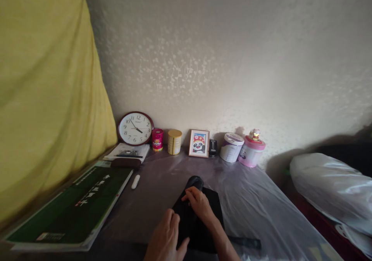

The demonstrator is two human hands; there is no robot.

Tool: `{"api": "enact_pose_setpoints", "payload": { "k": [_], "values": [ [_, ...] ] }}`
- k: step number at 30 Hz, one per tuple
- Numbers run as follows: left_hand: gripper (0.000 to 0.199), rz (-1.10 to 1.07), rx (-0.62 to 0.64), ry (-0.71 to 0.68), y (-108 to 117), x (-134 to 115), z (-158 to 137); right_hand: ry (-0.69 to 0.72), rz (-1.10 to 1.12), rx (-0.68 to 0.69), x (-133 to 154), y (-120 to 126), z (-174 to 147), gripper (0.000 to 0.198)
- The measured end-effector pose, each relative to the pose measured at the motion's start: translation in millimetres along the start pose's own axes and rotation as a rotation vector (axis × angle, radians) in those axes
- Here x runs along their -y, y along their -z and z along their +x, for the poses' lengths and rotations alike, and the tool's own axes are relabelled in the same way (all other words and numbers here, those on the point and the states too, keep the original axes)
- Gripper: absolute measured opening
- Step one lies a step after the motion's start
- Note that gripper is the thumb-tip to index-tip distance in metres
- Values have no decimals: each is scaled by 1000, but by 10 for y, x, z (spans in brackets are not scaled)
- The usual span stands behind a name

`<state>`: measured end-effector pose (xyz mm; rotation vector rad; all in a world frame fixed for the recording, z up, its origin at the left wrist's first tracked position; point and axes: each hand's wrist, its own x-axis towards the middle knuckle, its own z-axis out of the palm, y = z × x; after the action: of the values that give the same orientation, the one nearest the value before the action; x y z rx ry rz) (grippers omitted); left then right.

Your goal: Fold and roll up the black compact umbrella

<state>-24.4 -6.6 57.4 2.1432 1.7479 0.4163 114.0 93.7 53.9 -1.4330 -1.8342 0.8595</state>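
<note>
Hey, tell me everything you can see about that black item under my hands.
The black item looks like soft, dark fabric with no visible print. It lies on the grey table cover, its far end a rounded, rolled-looking bulge, with a flatter panel to the right. Your right hand rests across its upper part; your left hand is at its left side. A dark strip shows to the lower right; whether it is attached is unclear.

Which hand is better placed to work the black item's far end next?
Probably right: the right hand is over the black item, near its far end; the left hand sits nearer the wearer.
</note>
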Motion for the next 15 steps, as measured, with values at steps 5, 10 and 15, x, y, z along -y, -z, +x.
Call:
{"api": "enact_pose_setpoints", "payload": {
  "k": [5,10,15],
  "values": [
    [81,-48,37,-100,-194,-54,148,139,-185,5,102,15,-131,28],
    [90,-48,67,-93,-498,57,239,379,-368,28,50,86,-206,29],
    [91,-78,88,-88,-524,77,243,411,-400,34,-157,127,21,31]
  ]
}}
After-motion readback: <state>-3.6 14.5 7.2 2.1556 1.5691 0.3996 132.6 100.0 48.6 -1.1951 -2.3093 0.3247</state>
